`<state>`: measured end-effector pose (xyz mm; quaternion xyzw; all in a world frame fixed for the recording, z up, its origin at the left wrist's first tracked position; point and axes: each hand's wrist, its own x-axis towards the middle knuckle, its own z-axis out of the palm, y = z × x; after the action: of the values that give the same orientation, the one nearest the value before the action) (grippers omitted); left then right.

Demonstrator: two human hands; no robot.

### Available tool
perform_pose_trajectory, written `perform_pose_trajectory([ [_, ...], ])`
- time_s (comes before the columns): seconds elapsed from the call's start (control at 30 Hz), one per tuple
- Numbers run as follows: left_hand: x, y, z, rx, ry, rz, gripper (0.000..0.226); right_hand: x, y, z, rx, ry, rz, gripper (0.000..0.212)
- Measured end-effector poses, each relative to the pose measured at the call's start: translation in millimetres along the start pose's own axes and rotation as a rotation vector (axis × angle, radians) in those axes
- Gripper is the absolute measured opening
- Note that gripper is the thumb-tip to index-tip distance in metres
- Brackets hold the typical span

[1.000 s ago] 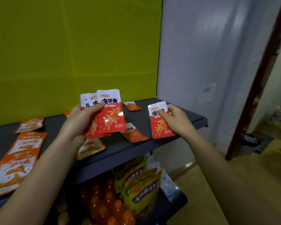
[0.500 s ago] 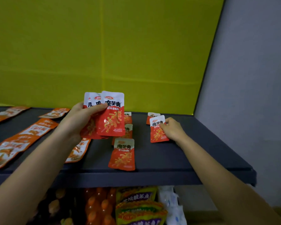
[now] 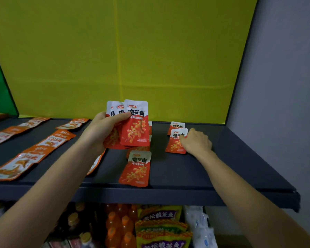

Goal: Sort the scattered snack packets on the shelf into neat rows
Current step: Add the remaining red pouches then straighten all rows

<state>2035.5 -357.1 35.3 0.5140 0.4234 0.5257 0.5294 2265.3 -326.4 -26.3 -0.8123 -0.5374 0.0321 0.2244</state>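
Note:
My left hand (image 3: 101, 129) grips a fanned stack of red-and-white snack packets (image 3: 135, 124), held upright above the dark shelf (image 3: 186, 176). My right hand (image 3: 196, 141) rests with curled fingers on a single red packet (image 3: 175, 142) lying flat on the shelf, just in front of another red packet (image 3: 177, 125). One more red packet (image 3: 136, 169) lies flat near the front edge, with others partly hidden behind the held stack. Orange packets (image 3: 48, 142) lie in rows on the shelf's left side.
A yellow panel (image 3: 132, 59) backs the shelf and a grey wall (image 3: 284, 86) closes its right end. Below the shelf stand orange drink bottles (image 3: 118, 226), yellow-purple bags (image 3: 161, 228) and a white pack (image 3: 199, 224).
My right hand has lowered its red packet onto the shelf behind the front row. The view has swung left and squared up on the shelf. My left hand keeps its stack.

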Motion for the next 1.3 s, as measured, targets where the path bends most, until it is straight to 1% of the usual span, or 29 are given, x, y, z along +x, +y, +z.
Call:
perform_pose_trajectory([
  [0.2,-2,-4,2,0.008,-0.044,-0.027,0.004,-2,0,-1,-0.06,-0.007,-0.024,0.047],
  [0.4,-5,-5,6,0.01,-0.043,-0.02,0.006,-8,0,-4,-0.054,0.038,-0.039,0.045],
  [0.47,-8,-6,9,0.003,-0.052,-0.02,0.01,-13,0,-8,0.068,0.095,-0.09,0.041],
  [0.53,-11,-7,13,0.0,-0.061,-0.02,0.015,-25,-4,-12,0.34,0.138,-0.214,0.036],
  [0.6,-13,-10,20,-0.007,-0.075,-0.016,0.016,-41,-16,-20,0.616,0.1,-0.312,0.037],
  [0.63,-15,-11,23,-0.008,-0.085,-0.015,0.014,-50,-22,-23,0.69,0.062,-0.339,0.039],
  [0.73,-18,-15,35,-0.026,-0.113,-0.029,0.007,-58,-29,-18,0.76,0.003,-0.388,0.049],
  [0.83,-19,-19,41,-0.048,-0.112,-0.08,0.008,-59,-25,-15,0.867,-0.045,-0.363,0.069],
  [0.9,-18,-20,42,-0.063,-0.119,-0.117,0.011,-55,-17,-20,0.903,-0.064,-0.327,0.069],
  [0.97,-18,-19,40,-0.042,-0.11,-0.112,0.013,-51,-5,-30,0.929,-0.036,-0.283,0.059],
  [1.07,-15,-13,30,-0.008,-0.094,-0.069,0.012,-47,25,-42,0.857,-0.028,-0.23,0.041],
  [1.13,-11,-10,21,-0.017,-0.067,-0.051,0.012,-52,42,-40,0.724,-0.119,-0.229,0.033],
  [1.2,-7,-9,15,-0.021,-0.053,-0.052,0.012,-60,47,-31,0.585,-0.19,-0.236,0.031],
  [1.3,-4,-11,15,-0.009,-0.064,-0.07,0.013,-65,44,-21,0.425,-0.157,-0.256,0.035],
])
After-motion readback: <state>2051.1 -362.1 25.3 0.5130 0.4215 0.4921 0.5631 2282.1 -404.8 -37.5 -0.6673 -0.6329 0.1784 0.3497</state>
